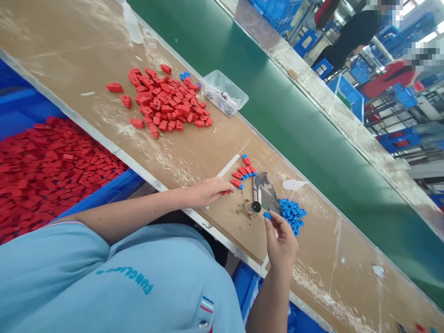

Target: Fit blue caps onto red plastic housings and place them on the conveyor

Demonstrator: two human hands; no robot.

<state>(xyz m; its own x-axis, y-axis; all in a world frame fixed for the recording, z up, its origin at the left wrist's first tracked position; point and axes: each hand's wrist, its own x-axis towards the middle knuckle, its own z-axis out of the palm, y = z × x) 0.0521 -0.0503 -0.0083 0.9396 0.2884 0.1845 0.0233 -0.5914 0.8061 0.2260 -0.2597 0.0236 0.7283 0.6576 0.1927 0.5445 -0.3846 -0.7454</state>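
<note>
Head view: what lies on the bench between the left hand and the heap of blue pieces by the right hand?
In the head view, a row of red-and-blue assembled pieces and a camouflage-patterned tool lie between the left hand and the blue pieces.

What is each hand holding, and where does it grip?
Right hand pinches a small blue piece by its edge at the fingertips. Left hand covers a red piece; grip unclear.

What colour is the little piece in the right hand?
Blue: the piece in the right hand, head view.

Far left on the bench (69, 55), a red pile (166, 99) lies beside a clear tub (225, 92). A bottle (132, 21) stands farther off. A green belt (294, 120) runs right; a blue bin (114, 187) of red parts sits near left.
</note>
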